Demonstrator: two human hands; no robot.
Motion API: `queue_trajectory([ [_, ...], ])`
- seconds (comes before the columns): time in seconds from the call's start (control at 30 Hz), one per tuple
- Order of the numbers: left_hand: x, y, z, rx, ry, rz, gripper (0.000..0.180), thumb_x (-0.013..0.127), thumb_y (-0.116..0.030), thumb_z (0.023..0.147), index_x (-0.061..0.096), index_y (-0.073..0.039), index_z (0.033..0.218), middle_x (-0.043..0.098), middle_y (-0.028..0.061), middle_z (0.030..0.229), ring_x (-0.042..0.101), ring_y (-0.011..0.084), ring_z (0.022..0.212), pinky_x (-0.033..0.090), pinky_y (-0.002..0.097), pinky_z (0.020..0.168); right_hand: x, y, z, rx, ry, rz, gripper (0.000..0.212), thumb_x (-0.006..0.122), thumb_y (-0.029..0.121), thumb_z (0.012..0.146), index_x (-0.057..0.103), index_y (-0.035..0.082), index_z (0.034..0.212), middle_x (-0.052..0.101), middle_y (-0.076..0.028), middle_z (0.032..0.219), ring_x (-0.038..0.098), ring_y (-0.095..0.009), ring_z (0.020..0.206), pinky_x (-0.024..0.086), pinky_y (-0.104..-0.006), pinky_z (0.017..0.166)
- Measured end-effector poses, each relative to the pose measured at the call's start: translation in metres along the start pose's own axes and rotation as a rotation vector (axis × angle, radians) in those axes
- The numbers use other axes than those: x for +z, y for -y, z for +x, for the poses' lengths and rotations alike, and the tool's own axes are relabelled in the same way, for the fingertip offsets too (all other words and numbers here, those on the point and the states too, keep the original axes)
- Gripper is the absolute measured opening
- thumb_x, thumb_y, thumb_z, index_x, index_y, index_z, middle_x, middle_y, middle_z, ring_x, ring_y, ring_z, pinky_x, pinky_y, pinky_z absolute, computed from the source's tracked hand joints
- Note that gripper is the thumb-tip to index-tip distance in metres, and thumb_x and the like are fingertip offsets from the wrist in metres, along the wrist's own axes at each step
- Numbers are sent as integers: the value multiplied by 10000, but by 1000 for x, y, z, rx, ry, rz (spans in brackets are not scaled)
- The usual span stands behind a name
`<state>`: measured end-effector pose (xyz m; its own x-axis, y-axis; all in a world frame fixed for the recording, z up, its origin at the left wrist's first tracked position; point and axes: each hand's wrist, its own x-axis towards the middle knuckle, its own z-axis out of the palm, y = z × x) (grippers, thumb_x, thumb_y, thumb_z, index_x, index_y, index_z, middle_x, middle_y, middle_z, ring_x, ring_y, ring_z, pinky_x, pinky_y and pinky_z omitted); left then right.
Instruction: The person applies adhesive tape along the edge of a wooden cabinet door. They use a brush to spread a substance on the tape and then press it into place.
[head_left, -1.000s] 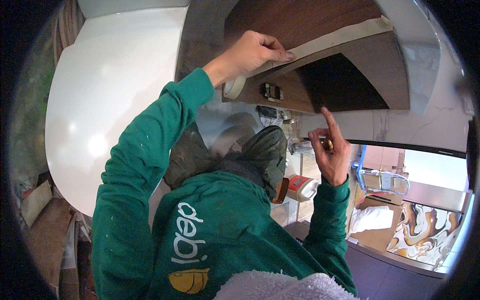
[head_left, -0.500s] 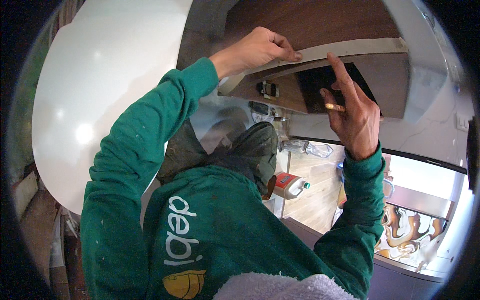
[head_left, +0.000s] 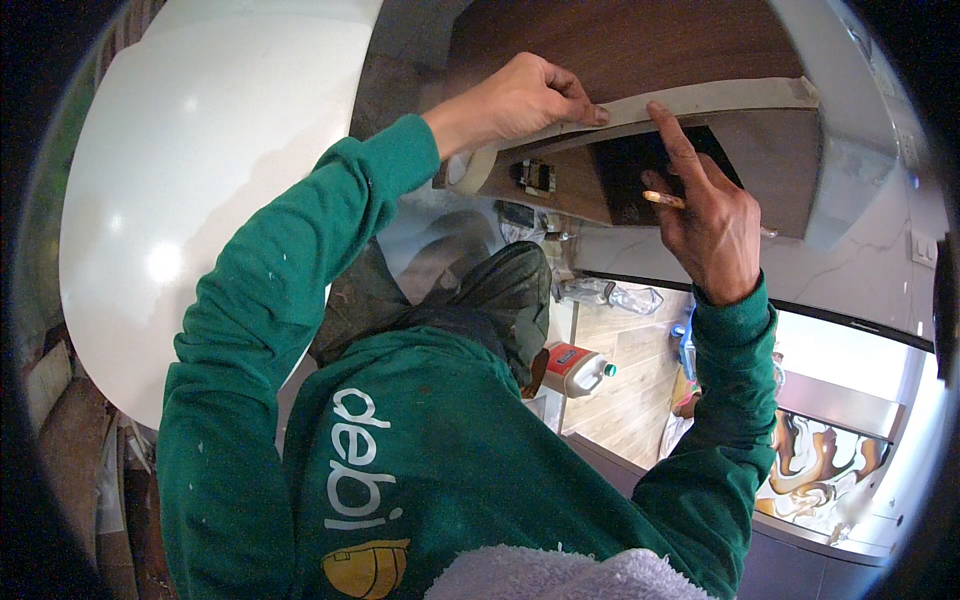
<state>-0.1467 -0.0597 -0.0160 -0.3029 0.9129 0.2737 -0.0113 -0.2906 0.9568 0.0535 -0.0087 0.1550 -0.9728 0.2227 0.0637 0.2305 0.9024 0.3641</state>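
My left hand (head_left: 525, 100) is raised to a brown wooden cabinet (head_left: 620, 40), its curled fingers pressing a pale edge strip (head_left: 740, 97) against the cabinet's front edge. To the right, my right hand (head_left: 710, 215) touches the same strip with its outstretched index finger. A thin wooden stick (head_left: 665, 199), perhaps a small brush, is pinched between that hand's other fingers. A metal hinge plate (head_left: 537, 176) sits on the cabinet's inner side between my hands. The loose left end of the strip curls down below my left wrist.
A large glossy white panel (head_left: 200, 180) fills the left. Below lie a wood-look floor (head_left: 625, 370), a red and white bottle (head_left: 575, 368) and crumpled clear plastic (head_left: 605, 293). A marbled surface (head_left: 820, 460) shows at the lower right.
My right hand has risen from beside my chest up to the cabinet, and its index finger now rests on the strip. My left hand has stayed on the strip.
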Motion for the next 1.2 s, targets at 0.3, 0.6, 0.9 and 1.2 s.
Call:
queue_trajectory([
  [0.3, -1, -1, 1, -8, -12, 33, 368, 813, -403, 865, 786, -40, 926, 711, 8, 804, 590, 91, 755, 484, 279, 680, 2, -2, 1, -13, -2, 8, 942, 804, 8, 733, 433, 345, 1530, 733, -120, 944, 738, -292, 782, 613, -433, 647],
  [0.6, 1, -4, 1, -56, -20, -12, 364, 829, -390, 818, 793, -33, 878, 711, 62, 788, 602, 144, 763, 479, 306, 731, 5, -3, 2, -8, 7, -22, 891, 816, 68, 767, 439, 346, 1525, 734, -108, 917, 739, -283, 762, 608, -431, 626],
  [0.9, 1, 5, 5, 20, -44, 78, 336, 794, -371, 863, 790, -38, 907, 740, 41, 817, 621, 112, 760, 507, 297, 732, 14, 7, 3, -17, 87, -76, 906, 807, 74, 738, 420, 286, 1529, 716, -125, 910, 718, -307, 702, 587, -434, 577],
  [1.2, 0, 1, 1, 56, -64, 174, 366, 776, -395, 874, 787, -38, 949, 751, 81, 839, 644, 133, 767, 525, 317, 717, 15, 16, -1, 72, 98, -167, 808, 779, 129, 789, 437, 291, 1503, 720, -139, 900, 722, -329, 686, 583, -440, 557],
])
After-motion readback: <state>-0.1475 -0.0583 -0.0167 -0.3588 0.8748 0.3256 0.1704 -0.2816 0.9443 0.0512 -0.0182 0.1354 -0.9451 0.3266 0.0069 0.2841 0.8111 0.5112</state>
